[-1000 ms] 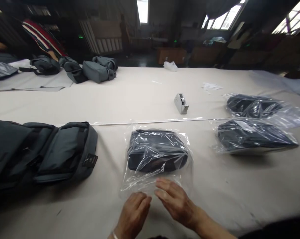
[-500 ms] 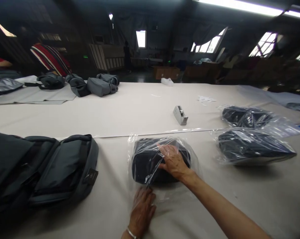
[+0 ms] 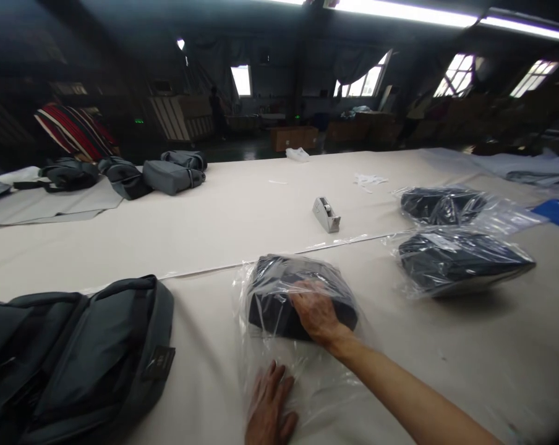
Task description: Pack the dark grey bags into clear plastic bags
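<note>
A black bag (image 3: 274,309) lies inside a clear plastic bag (image 3: 307,371) near the middle of the table's front half. My right hand (image 3: 317,312) is on the black bag, its fingers curled and partly under the plastic film; whether they grip anything is hard to see. Below it, my left hand (image 3: 270,408) rests on the loose plastic with its fingers spread, holding nothing.
Dark grey backpacks (image 3: 103,346) lie at the left. Two plastic-wrapped black bags (image 3: 460,259) sit at the right. Beyond the table seam stands a tape dispenser (image 3: 326,215). More grey bags (image 3: 172,176) and a person in a striped top (image 3: 75,130) are far left.
The view has shifted. My right hand's fingers have curled in on the black bag, which now sits tilted differently. My left hand has slid lower and spread its fingers.
</note>
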Motion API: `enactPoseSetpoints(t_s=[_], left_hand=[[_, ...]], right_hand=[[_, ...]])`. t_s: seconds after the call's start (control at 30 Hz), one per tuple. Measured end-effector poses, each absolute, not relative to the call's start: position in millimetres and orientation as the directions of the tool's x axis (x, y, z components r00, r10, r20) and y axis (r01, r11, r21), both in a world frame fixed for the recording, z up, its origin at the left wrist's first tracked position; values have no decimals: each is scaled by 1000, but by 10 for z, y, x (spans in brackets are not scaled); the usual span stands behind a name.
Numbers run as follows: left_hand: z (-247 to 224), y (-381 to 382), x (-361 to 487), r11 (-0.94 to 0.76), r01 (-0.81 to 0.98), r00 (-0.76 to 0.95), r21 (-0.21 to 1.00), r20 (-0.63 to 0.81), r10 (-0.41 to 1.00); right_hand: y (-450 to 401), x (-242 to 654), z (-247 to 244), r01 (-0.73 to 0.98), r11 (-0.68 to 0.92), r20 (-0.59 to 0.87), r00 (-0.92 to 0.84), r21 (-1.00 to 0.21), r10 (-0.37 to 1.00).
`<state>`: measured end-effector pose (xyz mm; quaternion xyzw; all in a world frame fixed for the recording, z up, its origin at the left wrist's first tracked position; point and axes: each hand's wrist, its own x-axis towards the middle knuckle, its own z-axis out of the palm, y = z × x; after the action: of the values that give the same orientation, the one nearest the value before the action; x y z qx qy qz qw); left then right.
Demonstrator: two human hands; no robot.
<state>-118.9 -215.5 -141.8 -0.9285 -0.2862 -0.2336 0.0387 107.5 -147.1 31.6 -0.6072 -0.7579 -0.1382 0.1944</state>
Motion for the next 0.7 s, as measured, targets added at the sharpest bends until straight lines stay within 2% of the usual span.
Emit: enactPoseSetpoints(t_s=[0.1, 0.2, 0.33, 0.4, 0.53, 0.7], left_hand=[[-1328, -2109, -1175, -844, 536, 722, 15, 510, 467], [-1058, -2114, -1180, -858, 513, 683, 36, 589, 433], [-299, -2126, -1169, -841, 521, 519, 146, 728, 448], [115, -2040, -1110, -820, 554, 418, 147, 802, 426], [654, -1705, -936, -742, 665, 453, 83, 746, 489], [798, -1718, -726, -861, 501, 610, 87, 671, 422]], right_hand=[[-1532, 1137, 308, 934, 357, 408, -315, -29, 857], [-1564, 1299, 378, 863, 496, 335, -441, -98, 833], [-1469, 1511, 502, 810, 574, 302, -521, -118, 798], [-1451, 1546, 508, 775, 626, 306, -576, -91, 758], [-1485, 1490, 445, 725, 686, 315, -639, -58, 702], [-1443, 1345, 345, 762, 644, 291, -602, -71, 744]])
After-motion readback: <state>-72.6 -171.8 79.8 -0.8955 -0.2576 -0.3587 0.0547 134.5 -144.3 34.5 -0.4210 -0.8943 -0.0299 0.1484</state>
